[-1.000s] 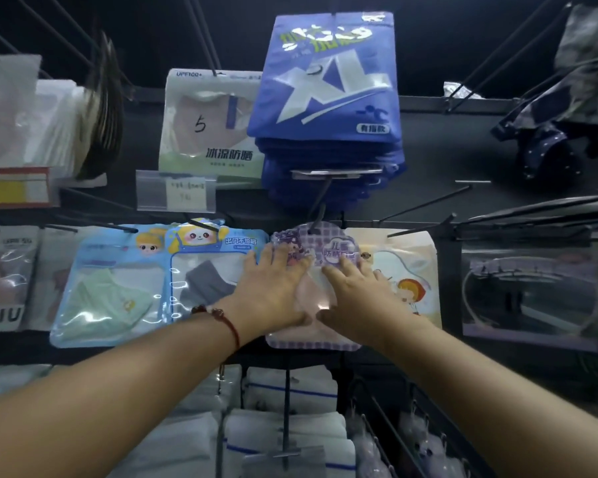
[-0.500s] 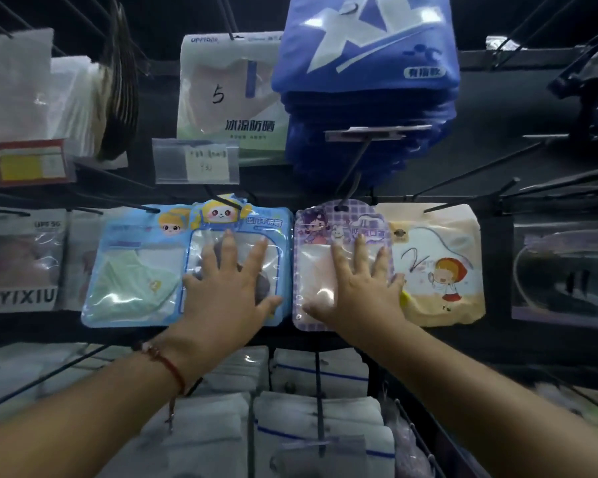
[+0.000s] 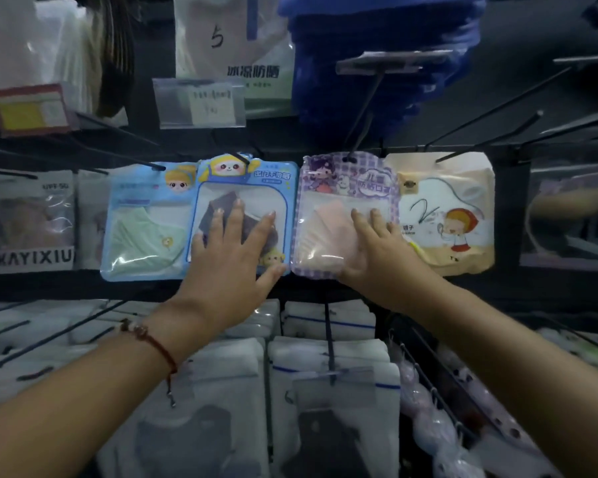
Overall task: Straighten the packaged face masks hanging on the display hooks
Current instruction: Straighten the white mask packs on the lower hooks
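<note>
A row of packaged children's face masks hangs on hooks at mid height. My left hand lies flat with spread fingers on the blue cartoon pack with a dark grey mask. Beside it, my right hand presses flat on the purple checked pack with a pink mask. A light blue pack with a green mask hangs to the left, partly behind the blue one. A cream pack with a red-hooded child drawing hangs at the right.
Bare black hooks jut out at upper right. Above hang a white pack marked 5 and a blue stack. White packs fill the row below. A KAYIXIU pack hangs far left.
My left hand moved off the purple pack onto the blue pack beside it. My right hand slid down on the purple pack. The view tilted down and came closer.
</note>
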Motion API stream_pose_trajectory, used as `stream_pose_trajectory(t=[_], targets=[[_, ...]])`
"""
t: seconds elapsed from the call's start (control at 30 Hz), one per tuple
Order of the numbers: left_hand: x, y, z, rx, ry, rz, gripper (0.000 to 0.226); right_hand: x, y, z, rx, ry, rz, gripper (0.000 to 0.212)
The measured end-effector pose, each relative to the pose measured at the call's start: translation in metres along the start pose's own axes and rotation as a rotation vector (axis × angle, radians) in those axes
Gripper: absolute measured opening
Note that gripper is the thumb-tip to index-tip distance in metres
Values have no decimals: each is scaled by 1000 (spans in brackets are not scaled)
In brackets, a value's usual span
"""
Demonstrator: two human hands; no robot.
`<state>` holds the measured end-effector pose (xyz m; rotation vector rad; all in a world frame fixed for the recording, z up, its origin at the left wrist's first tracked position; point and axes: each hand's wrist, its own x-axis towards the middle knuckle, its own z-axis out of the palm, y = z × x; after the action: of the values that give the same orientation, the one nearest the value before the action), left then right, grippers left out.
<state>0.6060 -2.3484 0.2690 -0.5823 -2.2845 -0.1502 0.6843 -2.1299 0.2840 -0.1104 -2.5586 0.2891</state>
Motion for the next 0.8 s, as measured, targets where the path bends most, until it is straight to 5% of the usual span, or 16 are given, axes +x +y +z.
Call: stream_pose_trajectory(t=[0.43, 0.8], targets=[[-212, 26, 22, -170, -55, 240, 49, -196, 7, 6, -73, -175, -17, 73], [-241, 54, 120, -186, -316, 166, 80, -236, -5, 140, -81, -260, -11, 81]])
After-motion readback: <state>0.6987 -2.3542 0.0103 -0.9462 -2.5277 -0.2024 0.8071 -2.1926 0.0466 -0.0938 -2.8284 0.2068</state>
